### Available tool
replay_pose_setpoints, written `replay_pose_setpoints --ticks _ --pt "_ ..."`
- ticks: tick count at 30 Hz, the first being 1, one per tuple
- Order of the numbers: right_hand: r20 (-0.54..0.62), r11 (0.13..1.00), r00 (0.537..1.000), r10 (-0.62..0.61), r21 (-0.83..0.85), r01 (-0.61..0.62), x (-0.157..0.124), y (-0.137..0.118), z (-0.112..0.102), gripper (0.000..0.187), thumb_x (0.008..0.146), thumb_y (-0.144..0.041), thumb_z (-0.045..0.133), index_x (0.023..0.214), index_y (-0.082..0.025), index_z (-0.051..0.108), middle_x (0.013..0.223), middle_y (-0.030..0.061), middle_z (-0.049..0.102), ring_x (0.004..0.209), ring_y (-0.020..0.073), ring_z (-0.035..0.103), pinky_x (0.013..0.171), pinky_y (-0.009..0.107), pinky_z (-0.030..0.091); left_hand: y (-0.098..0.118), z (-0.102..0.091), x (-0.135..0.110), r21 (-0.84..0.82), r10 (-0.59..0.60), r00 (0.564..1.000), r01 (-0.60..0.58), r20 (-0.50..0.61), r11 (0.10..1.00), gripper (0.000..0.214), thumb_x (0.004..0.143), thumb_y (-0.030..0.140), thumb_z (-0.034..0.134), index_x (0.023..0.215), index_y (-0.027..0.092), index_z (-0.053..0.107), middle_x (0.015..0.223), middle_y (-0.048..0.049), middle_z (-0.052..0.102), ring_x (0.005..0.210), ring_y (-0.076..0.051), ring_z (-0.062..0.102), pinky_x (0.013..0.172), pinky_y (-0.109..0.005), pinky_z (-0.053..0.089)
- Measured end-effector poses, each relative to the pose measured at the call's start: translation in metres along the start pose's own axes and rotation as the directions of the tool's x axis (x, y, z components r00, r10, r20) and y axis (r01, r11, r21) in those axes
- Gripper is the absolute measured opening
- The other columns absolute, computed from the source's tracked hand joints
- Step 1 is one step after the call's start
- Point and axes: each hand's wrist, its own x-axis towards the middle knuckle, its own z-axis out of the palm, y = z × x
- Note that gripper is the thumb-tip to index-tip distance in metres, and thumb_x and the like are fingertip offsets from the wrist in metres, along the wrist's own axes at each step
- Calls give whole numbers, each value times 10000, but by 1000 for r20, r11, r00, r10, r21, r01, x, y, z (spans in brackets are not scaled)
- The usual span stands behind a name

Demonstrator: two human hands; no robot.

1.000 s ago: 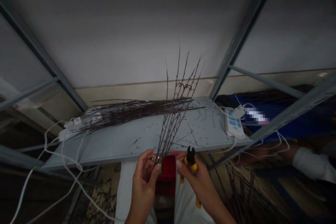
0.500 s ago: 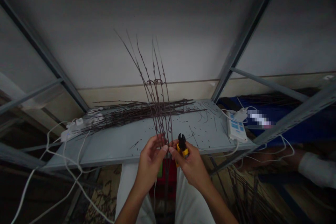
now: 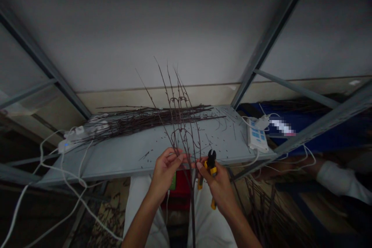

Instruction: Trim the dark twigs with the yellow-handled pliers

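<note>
A dark branched stem stands upright between my hands, its thin twigs fanning out over the shelf edge. My left hand is closed, thumb and fingers pinching a twig on the left side of the stem. With its fingertips my right hand pinches a twig on the right side. Cutting pliers with black jaws and yellow handles are tucked in that same hand, jaws pointing up. Small curled tendrils sit among the upper twigs.
A pile of dark twigs lies along the back of the grey shelf, with clipped bits scattered about. Power strips and white cables are at both sides. Another person's sleeve shows at right. More sticks stand below.
My hands have moved apart, and the twigs between them have spread wider. The stem and the pliers have shifted to the right, and the twig tips sit lower in view.
</note>
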Motion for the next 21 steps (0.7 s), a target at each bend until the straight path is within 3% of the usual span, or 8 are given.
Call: replay_pose_setpoints --ticks 6,12,16,21 --pt "2 1000 1000 10 4 -10 -2 11 2 355 883 -524 664 968 -179 647 780 32 682 703 200 601 726 323 485 -5 0 2 -27 19 1000 -19 1 999 217 857 323 730 930 195 571 921 -90 788 846 -225 757 767 -303 549" --pt "10 993 998 62 102 -62 -10 17 3 347 864 -522 685 972 -196 638 836 42 691 722 208 599 731 329 498 -15 -6 4 -179 -25 996 9 -87 984 197 775 259 777 873 168 633 1023 -123 774 939 -250 740 769 -307 559" --pt "44 995 998 53 82 -57 -16 23 2 342 876 -524 671 956 -191 657 821 36 687 736 205 607 741 320 495 -19 -4 1 -227 -51 992 23 -118 974 191 737 225 800 856 147 674 1025 -124 767 941 -230 727 771 -279 546" --pt "106 1000 994 17 24 -20 -19 21 0 350 899 -536 641 982 -197 674 922 47 712 878 227 647 845 317 496 -30 -1 -3 -115 -40 997 32 -70 993 233 810 335 772 885 157 641 1020 -130 744 939 -238 712 787 -318 548"
